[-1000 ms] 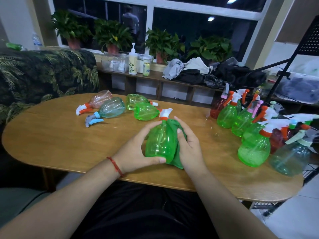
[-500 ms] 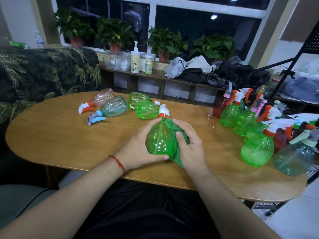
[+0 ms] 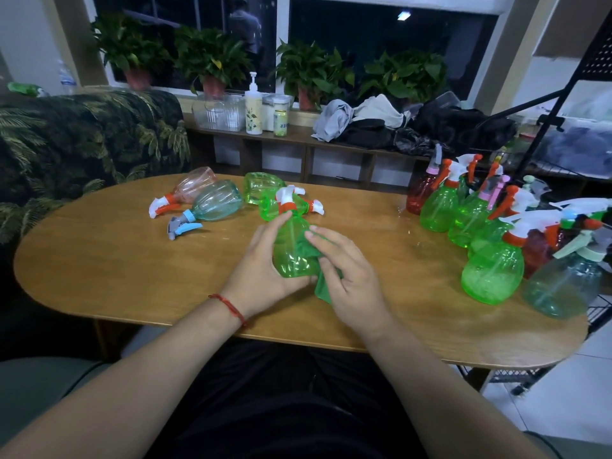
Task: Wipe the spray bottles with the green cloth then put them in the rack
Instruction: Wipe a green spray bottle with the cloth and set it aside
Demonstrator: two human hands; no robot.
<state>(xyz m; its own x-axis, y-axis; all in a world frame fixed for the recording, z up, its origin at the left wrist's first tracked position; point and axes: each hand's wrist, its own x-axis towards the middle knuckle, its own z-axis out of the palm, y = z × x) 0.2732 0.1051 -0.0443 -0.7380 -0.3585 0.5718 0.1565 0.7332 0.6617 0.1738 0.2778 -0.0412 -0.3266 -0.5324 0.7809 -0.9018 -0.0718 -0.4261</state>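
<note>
My left hand (image 3: 261,270) grips a green spray bottle (image 3: 293,250) with a white and orange trigger head, held above the middle of the wooden table (image 3: 132,270). My right hand (image 3: 344,273) presses the green cloth (image 3: 323,283) against the bottle's right side, fingers curled round the cloth. Several more bottles lie on their sides at the back left: a pink one (image 3: 193,185), a pale teal one (image 3: 215,200) and green ones (image 3: 261,190). A cluster of upright bottles (image 3: 490,270) stands at the right end. The black rack (image 3: 589,94) rises at the far right.
A palm-print sofa (image 3: 82,144) borders the table on the left. Behind the table runs a low wooden shelf (image 3: 298,140) with a pump bottle, containers and piled clothes, under a window lined with potted plants (image 3: 311,74).
The bottle has been raised a little and tilted back. My right hand slid the cloth down toward the bottle's lower right side. My left hand keeps its grip.
</note>
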